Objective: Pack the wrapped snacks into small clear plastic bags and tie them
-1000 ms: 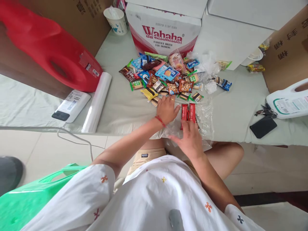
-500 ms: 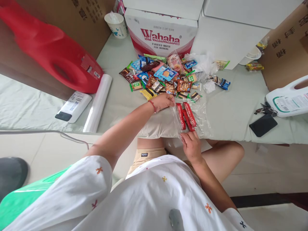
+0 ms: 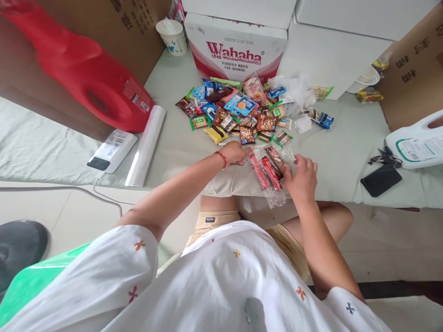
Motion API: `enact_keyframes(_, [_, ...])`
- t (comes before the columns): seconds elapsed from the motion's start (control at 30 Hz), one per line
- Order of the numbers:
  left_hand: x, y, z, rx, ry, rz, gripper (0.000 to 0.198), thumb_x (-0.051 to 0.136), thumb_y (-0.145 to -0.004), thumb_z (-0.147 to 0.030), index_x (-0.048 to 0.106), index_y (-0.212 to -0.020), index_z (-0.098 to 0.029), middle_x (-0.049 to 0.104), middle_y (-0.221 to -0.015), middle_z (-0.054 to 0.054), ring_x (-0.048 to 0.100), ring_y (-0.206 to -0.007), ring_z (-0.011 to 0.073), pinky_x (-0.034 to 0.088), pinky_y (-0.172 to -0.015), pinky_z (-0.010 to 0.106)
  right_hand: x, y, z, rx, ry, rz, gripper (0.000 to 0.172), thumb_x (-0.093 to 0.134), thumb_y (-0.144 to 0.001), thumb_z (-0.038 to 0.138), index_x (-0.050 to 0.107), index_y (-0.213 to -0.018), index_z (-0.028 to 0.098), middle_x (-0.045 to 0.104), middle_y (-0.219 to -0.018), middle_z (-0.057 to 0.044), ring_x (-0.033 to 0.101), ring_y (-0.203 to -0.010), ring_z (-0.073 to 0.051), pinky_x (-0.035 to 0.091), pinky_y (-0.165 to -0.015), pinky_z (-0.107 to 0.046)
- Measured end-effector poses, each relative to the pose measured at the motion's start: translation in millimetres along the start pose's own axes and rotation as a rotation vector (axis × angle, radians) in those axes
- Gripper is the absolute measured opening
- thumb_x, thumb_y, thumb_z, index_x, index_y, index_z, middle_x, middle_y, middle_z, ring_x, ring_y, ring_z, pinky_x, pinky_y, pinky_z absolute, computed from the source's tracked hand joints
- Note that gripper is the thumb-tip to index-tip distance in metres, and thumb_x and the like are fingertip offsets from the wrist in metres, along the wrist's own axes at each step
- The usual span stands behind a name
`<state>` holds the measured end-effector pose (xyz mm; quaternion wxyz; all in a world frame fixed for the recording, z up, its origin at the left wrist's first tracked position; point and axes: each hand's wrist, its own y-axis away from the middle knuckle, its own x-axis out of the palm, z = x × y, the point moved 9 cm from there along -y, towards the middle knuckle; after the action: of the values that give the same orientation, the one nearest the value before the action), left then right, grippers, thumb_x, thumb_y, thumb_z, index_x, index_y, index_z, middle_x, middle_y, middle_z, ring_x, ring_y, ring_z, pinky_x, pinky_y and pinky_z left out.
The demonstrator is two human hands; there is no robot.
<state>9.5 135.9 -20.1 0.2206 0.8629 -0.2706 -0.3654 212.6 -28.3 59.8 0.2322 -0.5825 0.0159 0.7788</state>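
A clear plastic bag (image 3: 276,199) lies at the front edge of the table with several red-wrapped snack bars (image 3: 271,173) inside. My left hand (image 3: 234,152), a red cord at its wrist, pinches the bag's left edge with closed fingertips. At the opposite side, my right hand (image 3: 302,179) has its fingers bent round the bag's right edge, thumb beside the bars. Just beyond the bag is a heap of small wrapped snacks (image 3: 242,107), with brown cookie packets (image 3: 266,122) and a yellow packet (image 3: 216,134) nearest to my left hand.
A white Wahaha carton (image 3: 238,48) stands behind the heap. To the left are a red jug (image 3: 100,83), a white roll (image 3: 146,146) and a paper cup (image 3: 172,38). On the right lie a black wallet-like item (image 3: 381,180), keys (image 3: 384,157) and a white bottle (image 3: 418,143).
My right hand has moved from the bag's near end up to its right side. The bag has turned and spread, and the bars inside lie further apart.
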Motion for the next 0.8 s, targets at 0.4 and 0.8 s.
enact_keyframes(0.4, [3.2,10.5,25.4,-0.030,0.213,0.174,0.013,0.078,-0.072,-0.009,0.066,-0.074,-0.014,0.063,-0.058,0.000,0.056,-0.053,0.0113,0.038,-0.054,0.024,51.4,-31.2,9.1,0.020,0.177,0.448,0.045,0.053,-0.100,0.049,0.070,-0.124,0.015,0.065,-0.119,-0.019,0.055,-0.115,-0.037,0.044,-0.093,-0.044])
enact_keyframes(0.8, [2.6,32.1,36.5,-0.092,0.665,0.065,0.033,0.071,-0.072,0.002,0.046,-0.077,-0.020,0.060,-0.068,-0.002,0.068,-0.069,0.0142,0.055,-0.074,0.028,62.6,-6.4,24.6,-0.017,0.155,0.429,0.060,0.062,-0.095,0.051,0.056,-0.144,0.017,0.059,-0.132,-0.020,0.051,-0.122,-0.038,0.048,-0.095,-0.049])
